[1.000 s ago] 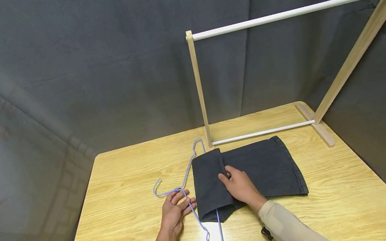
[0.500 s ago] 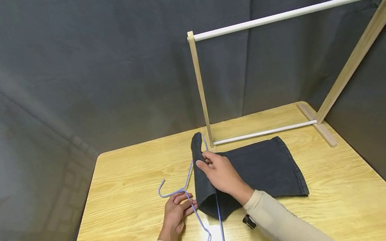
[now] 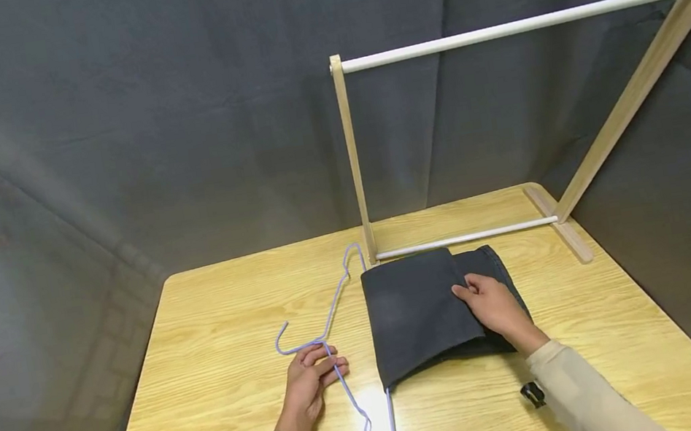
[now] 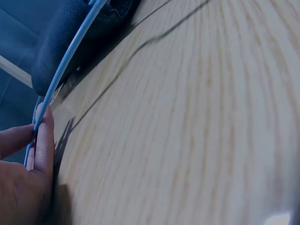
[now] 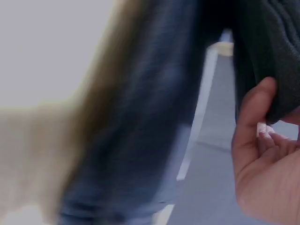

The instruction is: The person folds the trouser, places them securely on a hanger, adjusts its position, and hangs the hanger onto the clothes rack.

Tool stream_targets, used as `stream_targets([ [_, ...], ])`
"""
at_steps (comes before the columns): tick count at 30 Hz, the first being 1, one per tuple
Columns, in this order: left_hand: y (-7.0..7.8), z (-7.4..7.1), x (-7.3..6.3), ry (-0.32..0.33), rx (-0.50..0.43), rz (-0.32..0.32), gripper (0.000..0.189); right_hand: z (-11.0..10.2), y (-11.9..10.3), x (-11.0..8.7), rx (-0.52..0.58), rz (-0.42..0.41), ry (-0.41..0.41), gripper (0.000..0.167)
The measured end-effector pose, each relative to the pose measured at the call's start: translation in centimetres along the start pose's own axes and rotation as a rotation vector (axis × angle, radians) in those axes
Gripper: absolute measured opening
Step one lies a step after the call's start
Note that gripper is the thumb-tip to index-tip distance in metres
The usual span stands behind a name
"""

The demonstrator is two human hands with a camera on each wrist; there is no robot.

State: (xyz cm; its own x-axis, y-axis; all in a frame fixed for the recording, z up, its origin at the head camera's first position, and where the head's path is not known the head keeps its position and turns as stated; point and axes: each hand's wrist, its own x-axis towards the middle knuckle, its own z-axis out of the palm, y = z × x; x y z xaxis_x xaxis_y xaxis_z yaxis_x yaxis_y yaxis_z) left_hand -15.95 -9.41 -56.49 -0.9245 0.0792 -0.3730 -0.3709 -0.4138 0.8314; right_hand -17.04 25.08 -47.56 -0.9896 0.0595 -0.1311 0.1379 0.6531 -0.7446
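Note:
A pair of dark trousers (image 3: pixel 421 308) lies folded across the lower bar of a thin lilac wire hanger (image 3: pixel 391 415). My left hand (image 3: pixel 308 386) pinches the hanger's shoulder wire just below the hook; in the left wrist view, the thumb and fingers (image 4: pixel 44 145) meet on the wire. With my right hand (image 3: pixel 494 305) I pinch the edge of the trousers' upper layer, over their right part. The right wrist view shows the cloth (image 5: pixel 286 61) between thumb and fingers. The trousers hide the middle of the hanger's bar.
A rack with a white top rail (image 3: pixel 518 27) and wooden posts (image 3: pixel 353 163) stands at the back right of the wooden table (image 3: pixel 220 314). Its low white bar (image 3: pixel 468 237) runs just behind the trousers. Grey curtains (image 3: pixel 225 114) hang behind the table.
My right hand has lifted the trousers' short flap, then drawn it to the right, so the upper layer now covers much of the lower one. The left hand stays at the hanger.

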Motion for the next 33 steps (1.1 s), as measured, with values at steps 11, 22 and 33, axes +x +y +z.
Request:
stream_targets([
  [11,-0.4,0.1,-0.3,-0.015,-0.005,0.032,0.054,2.6,3.2,1.3,-0.33,0.077,-0.012,0.035],
  [22,4.0,1.1,-2.7,-0.188,0.122,0.158,0.068,3.6,2.8,0.8,-0.321,0.099,0.005,0.027],
  [33,8.8,2.0,-5.8,-0.185,0.172,0.267,0.061,6.5,1.0,0.4,-0.262,0.058,0.038,0.035],
])
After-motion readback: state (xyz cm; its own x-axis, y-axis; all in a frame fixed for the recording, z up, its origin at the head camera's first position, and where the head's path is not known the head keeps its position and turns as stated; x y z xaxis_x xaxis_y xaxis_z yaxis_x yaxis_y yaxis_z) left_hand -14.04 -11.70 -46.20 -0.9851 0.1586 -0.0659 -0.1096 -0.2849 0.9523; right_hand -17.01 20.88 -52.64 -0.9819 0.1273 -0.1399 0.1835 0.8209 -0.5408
